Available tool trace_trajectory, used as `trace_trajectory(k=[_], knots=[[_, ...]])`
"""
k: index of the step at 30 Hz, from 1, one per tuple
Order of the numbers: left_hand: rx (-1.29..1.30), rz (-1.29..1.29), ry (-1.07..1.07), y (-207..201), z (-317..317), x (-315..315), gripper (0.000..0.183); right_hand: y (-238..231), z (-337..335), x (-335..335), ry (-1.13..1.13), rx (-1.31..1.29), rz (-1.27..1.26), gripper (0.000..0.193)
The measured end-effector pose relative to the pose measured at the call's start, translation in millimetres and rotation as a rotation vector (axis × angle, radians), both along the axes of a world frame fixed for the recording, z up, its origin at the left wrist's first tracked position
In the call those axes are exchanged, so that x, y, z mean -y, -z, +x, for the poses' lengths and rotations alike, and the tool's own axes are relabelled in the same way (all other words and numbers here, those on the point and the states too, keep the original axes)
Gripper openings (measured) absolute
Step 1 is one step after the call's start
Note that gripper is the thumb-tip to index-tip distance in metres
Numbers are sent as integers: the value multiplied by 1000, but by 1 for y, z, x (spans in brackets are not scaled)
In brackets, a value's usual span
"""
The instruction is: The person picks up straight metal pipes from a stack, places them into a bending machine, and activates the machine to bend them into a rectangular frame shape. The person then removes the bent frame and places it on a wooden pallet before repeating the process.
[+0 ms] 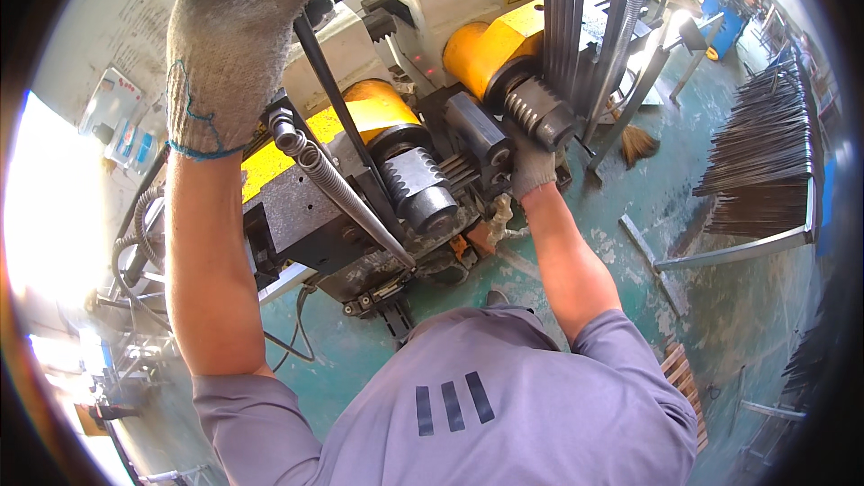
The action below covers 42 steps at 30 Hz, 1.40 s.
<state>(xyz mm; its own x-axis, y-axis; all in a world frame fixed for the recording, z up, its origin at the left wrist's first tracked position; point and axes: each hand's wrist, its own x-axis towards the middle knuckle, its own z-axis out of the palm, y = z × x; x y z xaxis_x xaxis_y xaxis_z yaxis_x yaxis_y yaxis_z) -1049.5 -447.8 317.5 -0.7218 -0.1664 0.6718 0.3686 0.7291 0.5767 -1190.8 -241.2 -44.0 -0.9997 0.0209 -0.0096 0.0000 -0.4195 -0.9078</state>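
Note:
My left hand (229, 45), in a grey knitted glove with a blue-green cuff thread, is raised at the upper left. It is closed around a thin dark metal rod (335, 90), which slants down toward the machine. My right hand (533, 166), also gloved, reaches in beside the right ridged black roller (540, 115); its fingers are hidden behind the machine parts. Left of it sits a smooth dark cylinder (477, 130). Another ridged roller (416, 189) projects from a yellow housing (382, 108), and a second yellow housing (481, 49) backs the right roller.
A coil spring (337, 184) slants across the machine's left side. Several upright dark bars (562, 18) stand at the back. To the right, a metal rack (738, 256) holds a large stack of thin dark rods (756, 144). A broom head (639, 144) touches the green floor (585, 261).

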Motion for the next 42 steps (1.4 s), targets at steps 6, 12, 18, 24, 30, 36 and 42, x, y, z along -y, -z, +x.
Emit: trace_trajectory(k=[6,12,18,24,30,36,42], knots=[[-7,-48,-68,3,4,-4,55,1,-1,-1,40,0,113,37],[-45,114,63,1,1,-8,25,-5,1,1,13,12,13,38],[31,196,-51,-13,17,-54,21,1,-3,0,-3,57,-91,40],[42,-40,-31,-14,18,-5,46,-5,2,3,-23,-83,48,31],[243,133,-21,-17,27,0,31,31,-3,-7,-61,-97,34,21],[262,68,14,-9,30,4,38,52,-7,-9,-133,-50,229,22],[279,112,-1,-5,31,10,31,85,-19,-11,-46,-322,643,21]])
